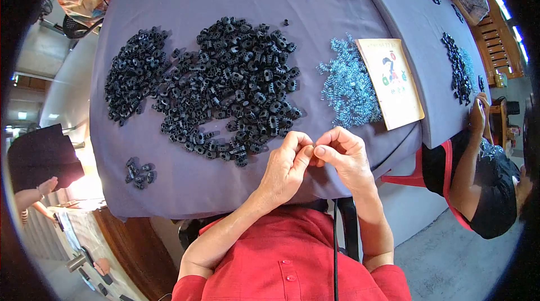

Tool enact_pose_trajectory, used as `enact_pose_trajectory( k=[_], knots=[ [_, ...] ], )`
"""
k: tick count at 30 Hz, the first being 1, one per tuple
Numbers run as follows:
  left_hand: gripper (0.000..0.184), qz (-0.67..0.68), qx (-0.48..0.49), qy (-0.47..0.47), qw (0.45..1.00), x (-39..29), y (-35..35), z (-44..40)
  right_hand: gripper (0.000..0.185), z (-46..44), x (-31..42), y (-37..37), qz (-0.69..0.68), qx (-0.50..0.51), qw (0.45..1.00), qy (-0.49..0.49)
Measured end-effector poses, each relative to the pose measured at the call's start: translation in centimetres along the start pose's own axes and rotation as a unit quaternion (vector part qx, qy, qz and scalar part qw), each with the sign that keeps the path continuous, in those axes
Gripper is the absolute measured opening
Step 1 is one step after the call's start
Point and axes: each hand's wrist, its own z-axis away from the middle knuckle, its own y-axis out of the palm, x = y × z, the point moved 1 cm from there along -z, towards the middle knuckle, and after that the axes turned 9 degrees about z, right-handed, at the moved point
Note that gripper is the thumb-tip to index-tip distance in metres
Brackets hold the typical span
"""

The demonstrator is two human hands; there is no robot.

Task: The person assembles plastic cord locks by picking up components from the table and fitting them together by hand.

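Heaped ahead: many small, open-sided black plastic pieces (pixel 225 79) lie loose on the purple-clothed worktop (pixel 188 191); much seems left.
Right: pale-blue coiled springs (pixel 350 90), also loose.
Near left: small black cluster (pixel 140 173) apart; whether finished, unclear.
Near edge: left hand (pixel 287 166) and right hand (pixel 347 157) meet, fingers (pixel 304 155) pinched together; whatever they hold, hidden.

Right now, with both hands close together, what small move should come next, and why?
Perhaps ease the left hand slightly away from the right hand to check: both are pinched close together, hiding whatever may lie between.
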Motion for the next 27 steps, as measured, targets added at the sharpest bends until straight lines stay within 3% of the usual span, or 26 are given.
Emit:
enact_pose_trajectory(
  k=[5, 9, 12, 14, 16, 19, 23, 25, 27],
  knots=[
    [0.016, 0.056, 0.027, -0.071, 0.996, 0.0, -0.8, 0.1, 0.009, 0.2, 0.7, 0.6, 0.001, -0.008, 1.000, -0.005],
    [0.016, 0.132, 0.025, -0.072, 0.988, 0.4, -1.0, 0.1, 0.007, 0.0, 0.5, 0.7, 0.025, -0.028, 0.999, -0.015],
    [0.016, 0.167, 0.015, -0.100, 0.981, 0.6, -1.4, 0.1, 0.007, -0.5, 1.1, 0.2, 0.096, -0.076, 0.991, -0.048],
    [0.017, 0.179, 0.011, -0.097, 0.979, 0.8, -1.4, 0.0, 0.013, -1.2, 1.2, -0.5, 0.208, -0.129, 0.962, -0.119],
    [0.017, 0.196, 0.006, -0.090, 0.976, 1.2, -1.4, 0.0, 0.020, -2.3, 2.2, -1.4, 0.356, -0.163, 0.897, -0.205],
    [0.017, 0.210, -0.005, -0.081, 0.974, 1.3, -1.3, 0.0, 0.024, -2.2, 3.3, -1.0, 0.436, -0.210, 0.848, -0.217],
    [0.015, 0.231, -0.020, -0.073, 0.970, 1.5, -1.7, 0.2, 0.021, 0.0, 3.2, 1.7, 0.361, -0.052, 0.909, -0.203],
    [0.014, 0.245, -0.018, -0.045, 0.968, 1.8, -1.5, 0.1, 0.019, 0.3, 2.7, 3.2, 0.385, -0.040, 0.897, -0.212],
    [0.015, 0.213, -0.008, -0.033, 0.976, 1.7, -1.7, 0.3, 0.017, 0.4, 1.1, 3.6, 0.316, -0.056, 0.929, -0.183]
  ],
)
